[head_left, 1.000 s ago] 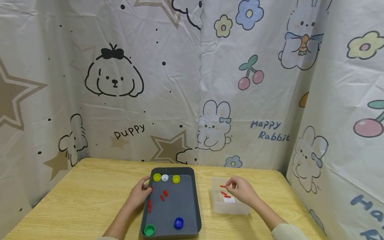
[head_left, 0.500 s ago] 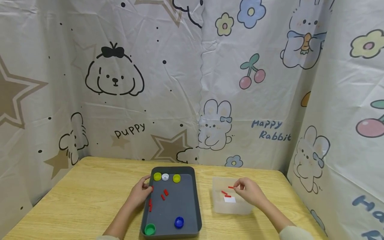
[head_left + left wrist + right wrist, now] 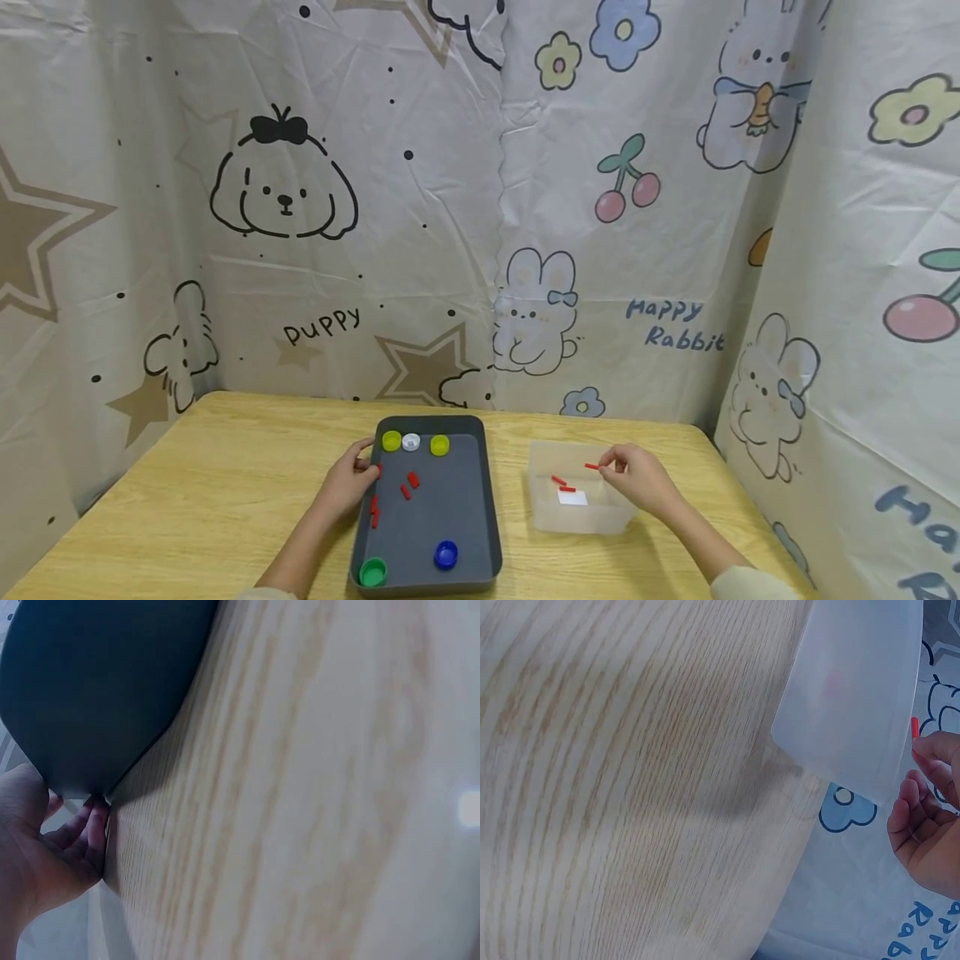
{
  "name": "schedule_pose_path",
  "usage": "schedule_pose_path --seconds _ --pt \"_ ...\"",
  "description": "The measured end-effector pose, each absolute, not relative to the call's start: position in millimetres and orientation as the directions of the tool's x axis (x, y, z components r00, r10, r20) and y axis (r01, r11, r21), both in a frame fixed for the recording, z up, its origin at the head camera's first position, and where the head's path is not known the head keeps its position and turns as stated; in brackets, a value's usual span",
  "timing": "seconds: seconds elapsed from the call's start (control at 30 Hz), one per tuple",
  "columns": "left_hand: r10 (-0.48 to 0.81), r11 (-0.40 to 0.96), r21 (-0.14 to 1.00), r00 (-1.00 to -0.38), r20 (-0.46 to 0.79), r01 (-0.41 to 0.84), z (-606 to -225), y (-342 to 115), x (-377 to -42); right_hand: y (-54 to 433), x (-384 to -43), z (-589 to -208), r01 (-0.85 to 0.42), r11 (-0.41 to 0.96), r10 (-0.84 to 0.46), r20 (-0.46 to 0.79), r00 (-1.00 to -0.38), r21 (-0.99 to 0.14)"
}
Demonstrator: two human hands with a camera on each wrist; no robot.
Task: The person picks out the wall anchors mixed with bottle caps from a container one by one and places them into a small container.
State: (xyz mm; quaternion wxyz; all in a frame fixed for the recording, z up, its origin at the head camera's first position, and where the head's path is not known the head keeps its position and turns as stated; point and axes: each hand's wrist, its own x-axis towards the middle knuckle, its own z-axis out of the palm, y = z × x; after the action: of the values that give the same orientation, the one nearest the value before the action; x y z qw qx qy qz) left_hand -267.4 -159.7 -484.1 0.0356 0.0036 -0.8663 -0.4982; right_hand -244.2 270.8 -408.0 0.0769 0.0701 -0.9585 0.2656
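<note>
My left hand (image 3: 347, 483) holds the left side of a dark grey tray (image 3: 492, 500), thumb over the rim and fingers against the outside wall. In the left wrist view, its fingertips (image 3: 97, 814) are low at the tray's wall, close to the tabletop. Between thumb and fingers my right hand (image 3: 640, 481) pinches a small red stick (image 3: 592, 467) above a translucent plastic box (image 3: 542, 518). From the right wrist camera, that stick (image 3: 915, 727) points up beside the box's rim. Two more red sticks (image 3: 567, 489) and a white rectangle (image 3: 573, 498) show in the box.
Several red pieces (image 3: 406, 492) lie in the tray's left half. Two yellow caps (image 3: 439, 446) and a white one (image 3: 411, 442) sit along its far end, a green cap (image 3: 372, 572) and a blue one (image 3: 446, 555) near its front. A printed curtain (image 3: 420, 250) hangs behind the wooden table (image 3: 195, 492).
My right hand has shifted to the right over the box with the red stick still pinched. The left hand and the tray have stayed in place.
</note>
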Motion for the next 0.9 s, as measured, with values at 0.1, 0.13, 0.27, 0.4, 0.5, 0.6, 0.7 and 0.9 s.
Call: schedule_pose_path --seconds 0.1,0.13,0.27,0.4,0.5,0.6,0.7,0.9 --pt "-0.043 0.506 0.862 -0.997 0.057 0.027 -483.5 -159.9 -267.0 274.1 -245.7 -409.1 -0.168 0.852 -0.085 0.185 -0.979 -0.496" --pt "-0.042 0.506 0.862 -0.997 0.058 0.029 -483.3 -159.8 -267.0 275.7 -246.4 -409.6 -0.161 0.853 -0.078 0.184 -0.980 -0.496" --pt "-0.043 0.503 0.864 -0.997 0.061 0.032 -483.6 -159.4 -267.2 281.9 -247.2 -410.4 -0.144 0.855 -0.059 0.182 -0.981 -0.498" --pt "-0.046 0.505 0.862 -0.997 0.067 0.035 -483.9 -159.9 -266.6 284.8 -244.7 -409.3 -0.142 0.851 -0.053 0.187 -0.981 -0.506" --pt "-0.043 0.508 0.861 -0.996 0.075 0.042 -483.9 -160.9 -265.6 286.4 -243.9 -409.9 -0.145 0.851 -0.055 0.190 -0.980 -0.505" --pt "-0.036 0.507 0.860 -0.996 0.081 0.052 -483.6 -161.3 -264.9 288.1 -243.6 -410.8 -0.145 0.850 -0.053 0.192 -0.980 -0.506" --pt "-0.038 0.505 0.862 -0.996 0.077 0.047 -483.6 -161.3 -264.4 289.2 -243.7 -411.4 -0.144 0.848 -0.050 0.195 -0.980 -0.511" --pt "-0.048 0.504 0.863 -0.997 0.069 0.035 -484.2 -160.4 -265.3 287.9 -245.8 -412.8 -0.131 0.849 -0.038 0.188 -0.981 -0.513"
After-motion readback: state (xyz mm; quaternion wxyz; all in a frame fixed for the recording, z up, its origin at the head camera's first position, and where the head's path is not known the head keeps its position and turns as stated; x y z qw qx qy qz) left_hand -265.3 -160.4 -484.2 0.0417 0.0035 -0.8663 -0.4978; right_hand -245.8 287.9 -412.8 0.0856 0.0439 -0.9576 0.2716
